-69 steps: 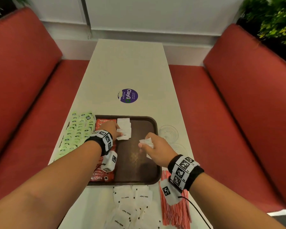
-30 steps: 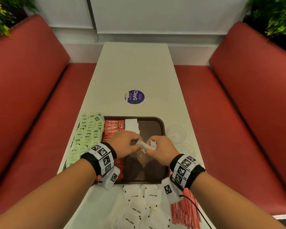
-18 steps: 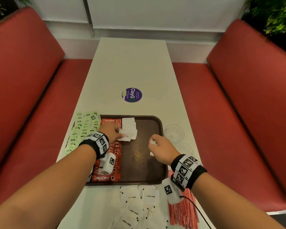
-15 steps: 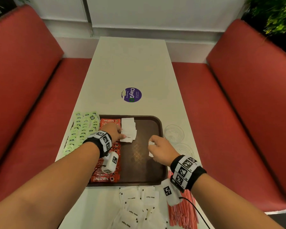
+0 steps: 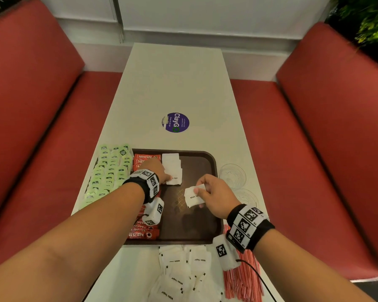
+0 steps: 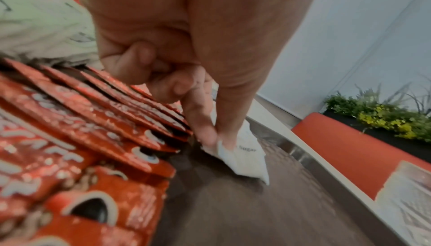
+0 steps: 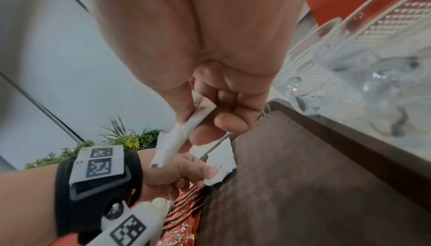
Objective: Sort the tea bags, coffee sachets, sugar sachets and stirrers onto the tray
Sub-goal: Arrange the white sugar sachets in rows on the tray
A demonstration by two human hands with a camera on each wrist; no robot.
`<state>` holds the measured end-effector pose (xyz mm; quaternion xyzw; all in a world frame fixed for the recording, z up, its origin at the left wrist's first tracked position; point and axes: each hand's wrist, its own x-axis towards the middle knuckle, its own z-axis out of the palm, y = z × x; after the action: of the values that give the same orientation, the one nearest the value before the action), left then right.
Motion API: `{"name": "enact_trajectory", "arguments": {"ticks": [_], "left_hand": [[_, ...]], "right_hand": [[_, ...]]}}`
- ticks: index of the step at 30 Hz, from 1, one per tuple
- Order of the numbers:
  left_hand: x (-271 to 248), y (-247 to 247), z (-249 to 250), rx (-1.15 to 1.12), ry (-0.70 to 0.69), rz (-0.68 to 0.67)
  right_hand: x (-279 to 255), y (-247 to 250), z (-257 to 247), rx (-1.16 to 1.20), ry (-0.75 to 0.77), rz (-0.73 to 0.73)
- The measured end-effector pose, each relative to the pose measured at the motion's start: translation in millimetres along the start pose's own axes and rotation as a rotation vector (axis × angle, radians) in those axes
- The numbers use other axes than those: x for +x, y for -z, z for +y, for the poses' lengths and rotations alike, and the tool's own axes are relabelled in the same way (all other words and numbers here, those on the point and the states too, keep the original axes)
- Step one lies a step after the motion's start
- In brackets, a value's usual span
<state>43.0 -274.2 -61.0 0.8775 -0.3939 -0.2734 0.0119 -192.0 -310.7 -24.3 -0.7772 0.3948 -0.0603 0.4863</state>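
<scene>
A brown tray lies near the table's front. Red coffee sachets run in a column down its left side, and beside them is a short row of white sugar sachets. My left hand pinches the nearest sugar sachet of that row between thumb and forefinger, low on the tray. My right hand hovers over the tray's middle and grips a few white sugar sachets, which the right wrist view shows as a held bundle under the thumb.
Green tea bags lie in rows on the table left of the tray. Loose sugar sachets and red-striped stirrers sit at the near edge. Two clear glasses stand right of the tray. Red benches flank the table.
A second ago both hands met over the tray. Since then the left hand carried one sachet back-left to the sugar row, while the right stayed over the tray's middle with its sachets.
</scene>
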Motion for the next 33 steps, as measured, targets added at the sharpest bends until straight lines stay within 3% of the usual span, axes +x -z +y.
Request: {"name": "enact_trajectory", "arguments": {"ticks": [3, 6, 9, 12, 18, 21, 23, 26, 33], "left_hand": [[-8, 3, 0, -0.045, -0.03, 0.085], [-29, 7, 6, -0.244, -0.221, 0.183], [-57, 9, 11, -0.373, -0.486, 0.03], [-72, 5, 8, -0.316, -0.594, -0.03], [-71, 5, -3, -0.324, -0.56, -0.004], [-55, 6, -17, -0.325, -0.374, 0.157], [-42, 1, -24, -0.26, -0.262, 0.196], [-30, -8, -24, -0.076, -0.229, 0.107], [-16, -9, -5, 0.129, -0.188, 0.026]], "right_hand": [[-1, 0, -4, 0.031, -0.018, -0.004], [0, -1, -4, 0.06, -0.024, 0.003], [2, -5, -2, 0.109, -0.012, -0.004], [3, -8, -4, 0.112, -0.006, -0.013], [-3, -10, -7, 0.055, 0.003, -0.029], [-10, -9, -2, 0.011, -0.012, -0.083], [-16, -8, 4, -0.132, 0.011, -0.13], [-28, -10, 13, -0.34, 0.059, -0.217], [-49, -16, 24, -0.576, 0.067, -0.339]]}}
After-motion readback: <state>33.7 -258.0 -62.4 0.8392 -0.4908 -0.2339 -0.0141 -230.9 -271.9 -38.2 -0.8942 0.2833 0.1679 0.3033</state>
